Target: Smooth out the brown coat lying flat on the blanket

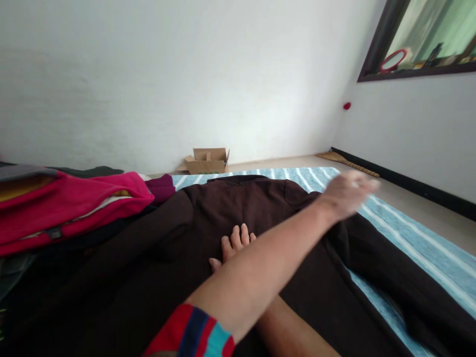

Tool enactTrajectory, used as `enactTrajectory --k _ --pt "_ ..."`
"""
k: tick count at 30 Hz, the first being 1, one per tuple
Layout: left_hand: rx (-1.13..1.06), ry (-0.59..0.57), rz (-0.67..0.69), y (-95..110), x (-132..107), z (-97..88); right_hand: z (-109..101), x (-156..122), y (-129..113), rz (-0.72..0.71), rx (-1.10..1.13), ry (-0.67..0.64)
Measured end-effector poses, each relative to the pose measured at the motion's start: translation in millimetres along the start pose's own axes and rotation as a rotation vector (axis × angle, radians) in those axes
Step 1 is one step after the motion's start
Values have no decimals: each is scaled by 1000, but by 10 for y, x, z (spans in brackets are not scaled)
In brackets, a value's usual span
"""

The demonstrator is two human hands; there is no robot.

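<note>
A dark brown long-sleeved garment point(238, 203), like a jacket or coat, lies spread out with its collar end away from me. My right hand point(236, 243) rests palm down near its middle, fingers apart, partly hidden under my left forearm. Crossing over it, my left arm in a red, navy and turquoise striped sleeve reaches to the right. Motion blurs my left hand point(349, 194), which is over the garment's right shoulder and sleeve; its fingers and anything in them cannot be made out.
Under the garment is a light blue sheet point(416, 243) with white stripes. Folded clothes, including a pink one point(100, 198) and a purple one point(161, 188), are piled on the left. An open cardboard box point(208, 162) stands by the back wall. A window point(431, 39) is at upper right.
</note>
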State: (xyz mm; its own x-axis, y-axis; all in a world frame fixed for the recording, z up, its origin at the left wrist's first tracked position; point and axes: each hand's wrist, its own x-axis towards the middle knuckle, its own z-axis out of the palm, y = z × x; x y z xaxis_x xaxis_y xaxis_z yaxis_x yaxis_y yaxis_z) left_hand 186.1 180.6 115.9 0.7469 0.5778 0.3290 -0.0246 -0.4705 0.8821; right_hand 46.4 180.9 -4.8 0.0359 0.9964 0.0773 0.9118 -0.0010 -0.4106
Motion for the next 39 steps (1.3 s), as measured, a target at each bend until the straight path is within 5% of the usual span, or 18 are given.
enactTrajectory --k 3,4,5,7,10,14,17,21,27,32,35,39 --pt "183 -346 371 279 -128 567 3 32 -32 11 -20 56" --pt "432 -430 541 277 -191 647 -5 40 -42 8 -24 74" --pt "606 -460 673 233 -251 663 -16 46 -48 7 -27 83" --pt "771 -336 745 56 -334 529 -35 52 -45 0 -20 64" --pt "889 -256 600 -289 -324 72 -54 43 -12 -15 -17 8" --pt "1084 -248 145 -751 -184 -653 -74 -1 8 -187 -94 17" --pt "1178 -142 -206 -1131 -142 -1132 -96 -25 -10 -159 -60 47" --pt "1167 -160 -447 -1602 -190 -1520 -121 -21 -26 -88 -13 9" --pt "1146 -161 -529 -1802 -217 -1579 -149 -28 -37 -77 4 -3" --pt "1193 -110 -341 -1692 -174 -1473 -155 -27 -56 -56 13 17" --pt "1163 -194 -198 -1691 -101 -1405 -136 -14 -41 -65 -2 9" --pt "1061 -376 -297 -1770 30 -1335 -113 -6 -7 -105 -54 6"
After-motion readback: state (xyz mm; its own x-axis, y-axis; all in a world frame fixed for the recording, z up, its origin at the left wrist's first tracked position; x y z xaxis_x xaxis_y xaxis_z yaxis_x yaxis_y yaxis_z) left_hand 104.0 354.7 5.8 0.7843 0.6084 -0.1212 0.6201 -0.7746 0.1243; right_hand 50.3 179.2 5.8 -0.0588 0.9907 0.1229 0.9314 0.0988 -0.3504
